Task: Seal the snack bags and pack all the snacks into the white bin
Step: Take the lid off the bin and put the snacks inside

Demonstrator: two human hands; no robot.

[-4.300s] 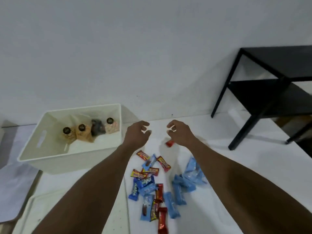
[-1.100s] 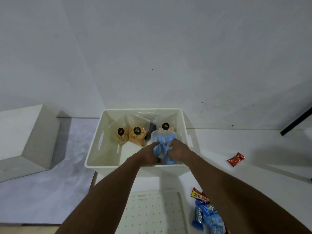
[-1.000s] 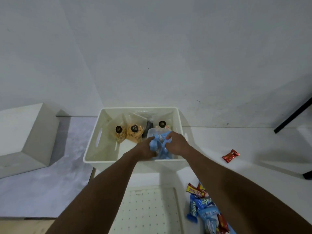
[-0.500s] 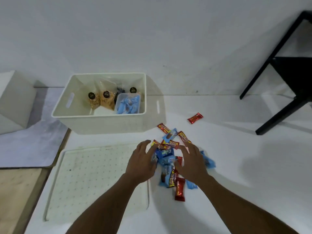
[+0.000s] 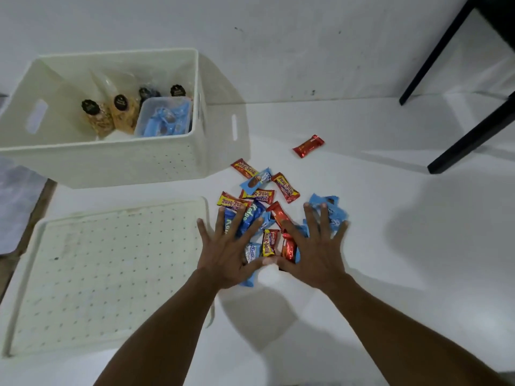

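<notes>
A pile of small wrapped snacks [image 5: 260,196], red, yellow and blue, lies on the white surface in the middle. My left hand [image 5: 227,253] and my right hand [image 5: 313,250] lie flat on the near part of the pile, fingers spread and straight. One red snack [image 5: 308,146] lies apart, farther right. The white bin [image 5: 117,165] stands at the back left. It holds several sealed clear snack bags [image 5: 122,112] with black round labels and a clear bag of blue snacks [image 5: 164,119].
A white perforated lid [image 5: 103,268] lies flat in front of the bin, left of my hands. Black table legs [image 5: 471,135] stand at the back right. A white wall runs behind everything.
Both hands put a clear bag of blue snacks into the bin, then came back to the pile. In the last half second their fingers spread flat over the snacks.
</notes>
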